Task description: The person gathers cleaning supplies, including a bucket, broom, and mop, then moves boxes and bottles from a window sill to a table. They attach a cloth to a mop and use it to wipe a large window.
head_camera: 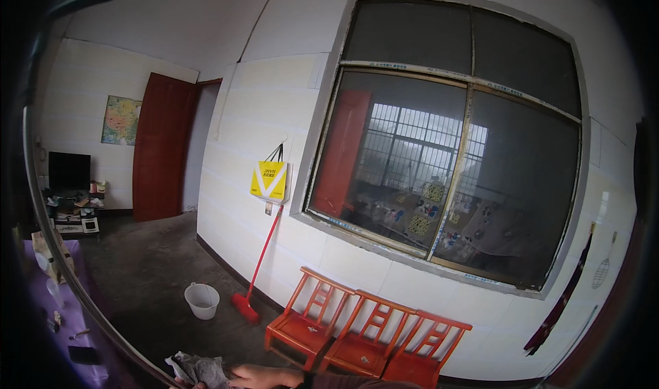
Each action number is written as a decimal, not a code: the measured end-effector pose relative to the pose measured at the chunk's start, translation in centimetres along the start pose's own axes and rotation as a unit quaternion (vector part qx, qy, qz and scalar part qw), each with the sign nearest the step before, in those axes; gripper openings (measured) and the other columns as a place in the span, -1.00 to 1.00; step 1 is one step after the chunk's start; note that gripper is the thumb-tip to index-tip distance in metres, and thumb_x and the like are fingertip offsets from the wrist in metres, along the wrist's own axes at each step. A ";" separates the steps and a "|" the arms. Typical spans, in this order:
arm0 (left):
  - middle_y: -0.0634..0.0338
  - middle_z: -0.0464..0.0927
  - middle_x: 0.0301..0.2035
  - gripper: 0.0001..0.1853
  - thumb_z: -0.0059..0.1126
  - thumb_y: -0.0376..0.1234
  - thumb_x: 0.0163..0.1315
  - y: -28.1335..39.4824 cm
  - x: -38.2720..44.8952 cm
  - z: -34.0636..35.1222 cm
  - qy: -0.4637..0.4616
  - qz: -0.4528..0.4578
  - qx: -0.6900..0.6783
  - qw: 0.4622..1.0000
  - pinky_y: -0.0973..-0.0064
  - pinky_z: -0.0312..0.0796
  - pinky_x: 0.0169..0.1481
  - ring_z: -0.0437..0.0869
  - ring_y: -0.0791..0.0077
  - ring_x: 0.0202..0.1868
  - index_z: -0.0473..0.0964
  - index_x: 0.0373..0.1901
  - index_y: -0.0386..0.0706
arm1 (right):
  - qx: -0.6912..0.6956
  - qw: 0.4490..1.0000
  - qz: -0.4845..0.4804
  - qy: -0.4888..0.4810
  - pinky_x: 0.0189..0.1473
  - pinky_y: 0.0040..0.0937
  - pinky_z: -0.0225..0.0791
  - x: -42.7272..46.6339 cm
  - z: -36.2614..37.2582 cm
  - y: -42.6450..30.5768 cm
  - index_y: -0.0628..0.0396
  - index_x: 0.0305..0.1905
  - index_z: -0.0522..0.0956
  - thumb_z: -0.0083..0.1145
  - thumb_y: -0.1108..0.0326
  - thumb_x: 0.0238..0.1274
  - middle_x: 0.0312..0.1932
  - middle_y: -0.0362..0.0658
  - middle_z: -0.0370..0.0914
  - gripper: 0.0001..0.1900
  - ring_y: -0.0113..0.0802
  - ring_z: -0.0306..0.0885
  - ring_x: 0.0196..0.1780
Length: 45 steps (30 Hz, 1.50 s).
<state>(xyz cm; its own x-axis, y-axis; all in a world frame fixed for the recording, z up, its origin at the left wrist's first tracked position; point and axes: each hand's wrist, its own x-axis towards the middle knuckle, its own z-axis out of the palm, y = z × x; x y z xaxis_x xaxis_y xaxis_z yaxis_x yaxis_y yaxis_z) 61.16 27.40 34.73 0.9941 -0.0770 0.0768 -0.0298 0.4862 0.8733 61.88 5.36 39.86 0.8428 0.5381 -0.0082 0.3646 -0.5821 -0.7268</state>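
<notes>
At the bottom edge of the head view, my right hand (pixel 257 376) grips a crumpled grey cloth (pixel 206 369) from its right side, with the forearm in a dark sleeve reaching in from the right. Only a few fingertips of my left hand (pixel 191 384) show below the cloth, beside a curved rim; its hold is mostly cut off by the picture's edge. A white bucket (pixel 202 301) stands on the dark floor beyond the cloth. Against the wall near it leans a red broom (pixel 246 307).
Three red wooden chairs (pixel 309 330) line the wall under a large framed window (pixel 401 157). A yellow paper bag (pixel 269 179) hangs above the broom. Left is a table with a purple cloth (pixel 85 306); a red door (pixel 165 147) stands open behind.
</notes>
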 end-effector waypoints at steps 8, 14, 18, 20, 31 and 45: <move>0.34 0.45 -0.58 -0.88 0.23 -0.44 0.15 -0.4 0.5 3.9 0.006 0.014 0.072 0.997 0.56 0.22 -0.52 0.39 0.62 -0.58 0.47 -0.47 -0.24 | 0.101 0.980 0.120 0.119 -0.04 -0.51 0.32 -4.9 -4.8 8.0 0.25 0.07 0.51 0.00 0.02 0.40 -0.15 -0.28 0.56 -0.53 -0.58 0.43 -0.12; 0.35 0.43 -0.59 -0.93 0.16 -0.47 0.17 -0.9 1.1 3.5 0.034 -0.022 0.076 0.996 0.57 0.23 -0.50 0.40 0.62 -0.56 0.49 -0.35 -0.29 | 0.473 0.821 -0.005 0.320 0.19 -0.35 0.32 -7.9 -7.5 10.9 0.29 0.17 0.42 -0.01 0.35 0.39 0.08 -0.04 0.51 -0.65 -0.28 0.49 0.13; 0.31 0.47 -0.55 -0.93 0.11 -0.53 0.14 -1.4 1.3 4.0 0.035 -0.026 0.098 0.994 0.59 0.25 -0.50 0.44 0.61 -0.54 0.49 -0.33 -0.29 | 0.101 0.964 -0.001 0.245 0.21 -0.36 0.30 -8.3 -6.5 10.4 0.27 0.18 0.42 0.01 0.37 0.38 0.10 -0.07 0.51 -0.65 -0.31 0.47 0.14; 0.31 0.49 -0.53 -0.92 0.11 -0.54 0.14 -1.9 1.5 4.3 0.045 -0.037 0.078 0.995 0.57 0.27 -0.48 0.45 0.60 -0.53 0.50 -0.32 -0.30 | 0.124 0.972 0.046 0.193 0.21 -0.36 0.30 -8.2 -6.0 10.5 0.27 0.18 0.42 0.00 0.37 0.38 0.10 -0.08 0.51 -0.65 -0.32 0.47 0.14; 0.22 0.54 -0.50 -0.82 0.18 -0.33 0.23 -8.2 1.1 1.7 0.037 0.012 0.177 0.983 0.50 0.38 -0.42 0.52 0.54 -0.46 0.56 -0.26 -0.28 | 0.406 0.881 0.058 0.235 0.21 -0.39 0.31 -6.4 -11.9 12.0 0.26 0.20 0.41 -0.01 0.36 0.40 0.11 -0.13 0.50 -0.65 -0.38 0.45 0.15; 0.48 0.17 -0.68 -0.59 0.27 -0.46 0.06 -11.1 3.4 -5.0 0.193 0.068 0.172 0.964 0.62 0.03 -0.56 0.14 0.77 -0.60 0.16 -0.69 -0.07 | -0.131 0.881 -0.022 0.454 -0.16 -0.47 0.42 -7.8 -27.7 1.6 0.34 -0.10 0.55 0.17 0.47 0.15 -0.34 -0.13 0.62 -0.77 -0.49 0.51 -0.25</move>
<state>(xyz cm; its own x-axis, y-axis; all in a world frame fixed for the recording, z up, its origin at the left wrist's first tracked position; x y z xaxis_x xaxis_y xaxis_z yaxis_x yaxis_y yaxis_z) 65.40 26.05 22.89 0.9411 0.3294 0.0758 -0.1301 0.1459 0.9807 66.82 -16.68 57.78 0.7518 -0.0768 0.6549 0.3832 -0.7573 -0.5288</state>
